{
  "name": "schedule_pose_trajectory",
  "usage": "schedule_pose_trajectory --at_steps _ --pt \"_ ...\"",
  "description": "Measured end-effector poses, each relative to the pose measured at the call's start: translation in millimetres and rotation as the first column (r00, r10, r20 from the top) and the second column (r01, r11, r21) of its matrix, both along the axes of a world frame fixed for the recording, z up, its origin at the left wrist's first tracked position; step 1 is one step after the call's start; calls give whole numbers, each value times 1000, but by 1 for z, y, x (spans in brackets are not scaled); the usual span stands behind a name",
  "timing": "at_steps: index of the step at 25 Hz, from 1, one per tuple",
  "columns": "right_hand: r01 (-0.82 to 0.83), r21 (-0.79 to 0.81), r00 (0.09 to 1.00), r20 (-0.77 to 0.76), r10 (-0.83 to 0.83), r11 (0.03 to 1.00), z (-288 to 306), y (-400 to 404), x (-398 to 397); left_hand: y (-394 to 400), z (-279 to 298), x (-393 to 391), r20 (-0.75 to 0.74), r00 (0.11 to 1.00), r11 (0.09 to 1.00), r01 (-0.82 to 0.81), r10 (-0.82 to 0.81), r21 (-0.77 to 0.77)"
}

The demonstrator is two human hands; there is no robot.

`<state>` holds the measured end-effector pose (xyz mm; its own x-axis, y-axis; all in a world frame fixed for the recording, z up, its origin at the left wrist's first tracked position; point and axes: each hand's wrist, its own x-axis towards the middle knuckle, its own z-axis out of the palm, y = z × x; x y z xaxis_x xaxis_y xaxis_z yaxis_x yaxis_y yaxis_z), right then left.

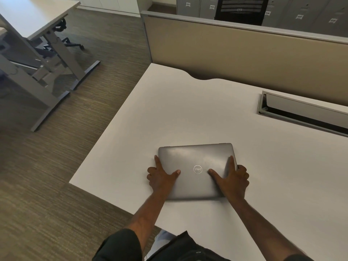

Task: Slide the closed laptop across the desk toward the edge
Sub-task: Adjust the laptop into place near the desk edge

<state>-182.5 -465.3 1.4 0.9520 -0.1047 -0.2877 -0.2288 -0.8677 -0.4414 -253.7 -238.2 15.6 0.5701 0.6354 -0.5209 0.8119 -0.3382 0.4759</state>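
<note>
A closed grey laptop [196, 161] with a round logo on its lid lies flat on the white desk [188, 110], a short way in from the desk's near edge. My left hand [162, 176] grips its left side, thumb on the lid and index finger along the edge. My right hand [232, 178] holds the right side the same way, thumb on the lid, fingers wrapped round the edge. Both forearms reach in from the bottom of the view.
A recessed cable tray [301, 113] with a raised flap is set into the desk at the right. A tan partition panel [235, 51] stands along the far edge. Left of the desk is carpeted floor with another desk's legs [56, 59].
</note>
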Motion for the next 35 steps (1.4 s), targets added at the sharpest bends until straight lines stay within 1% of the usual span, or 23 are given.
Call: schedule_pose_trajectory --at_steps 3,6,12,16,21,24,29,35 --pt "3 -10 1000 -10 -3 1000 0 -1 4 9 2 2 18 999 998 -26 28 -64" --pt "4 13 1000 -8 -4 1000 -3 -4 7 12 3 1 30 999 998 29 -27 -63" --pt "63 126 998 -26 -61 990 -9 -7 7 21 -1 4 55 991 983 131 -125 -130" --pt "100 151 994 -52 -93 984 -8 -5 5 24 0 3 57 982 973 187 -181 -135" --pt "114 121 993 -52 -109 986 1 -10 -2 27 1 3 83 968 962 244 -236 -120" --pt "159 137 987 -25 -157 978 8 -13 -11 27 5 6 120 955 954 284 -272 -92" --pt "261 137 964 7 -265 955 17 -19 -27 26 11 18 175 927 933 349 -330 -90" --pt "338 150 940 -3 -341 929 17 -29 -35 18 10 35 152 910 914 399 -385 -76"
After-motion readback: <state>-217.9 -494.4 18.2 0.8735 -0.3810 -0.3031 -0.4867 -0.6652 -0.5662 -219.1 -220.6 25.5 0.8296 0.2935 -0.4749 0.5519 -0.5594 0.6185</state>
